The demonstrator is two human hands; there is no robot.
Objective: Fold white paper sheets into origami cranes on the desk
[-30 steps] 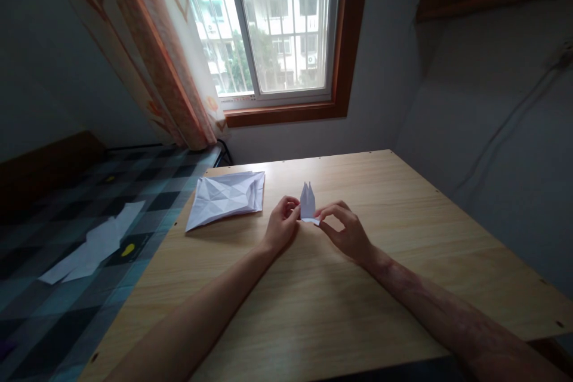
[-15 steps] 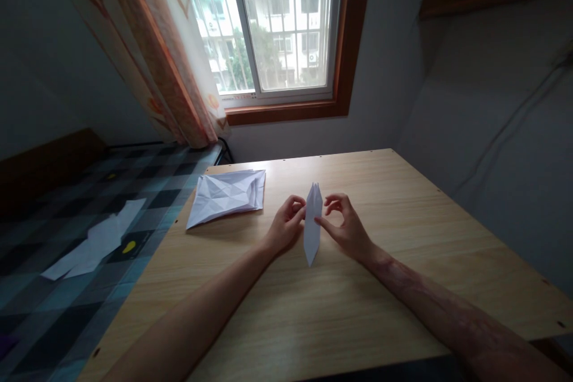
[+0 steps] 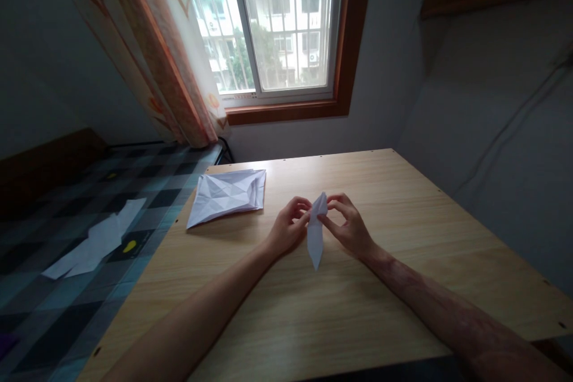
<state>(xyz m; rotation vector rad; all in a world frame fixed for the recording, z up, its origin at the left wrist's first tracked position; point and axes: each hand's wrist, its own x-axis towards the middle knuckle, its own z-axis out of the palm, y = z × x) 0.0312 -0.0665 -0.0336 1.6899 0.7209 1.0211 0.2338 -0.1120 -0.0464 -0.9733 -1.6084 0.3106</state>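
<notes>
A narrow folded white paper piece (image 3: 316,233) is held above the wooden table (image 3: 358,298), its point hanging toward me. My left hand (image 3: 289,230) pinches its upper left edge with curled fingers. My right hand (image 3: 349,227) pinches its upper right edge between thumb and forefinger. The top of the paper leans to the right between my fingertips.
A stack of creased white paper sheets (image 3: 228,196) lies on the table's far left. Left of the table is a bed with a checked cover (image 3: 58,286) and loose white paper (image 3: 96,242). A barred window (image 3: 273,24) and a curtain (image 3: 152,48) stand behind.
The short upright folded piece was opened out into a long narrow shape pointing toward me. Since half a second ago its top has tilted right and my fingers have closed in on it.
</notes>
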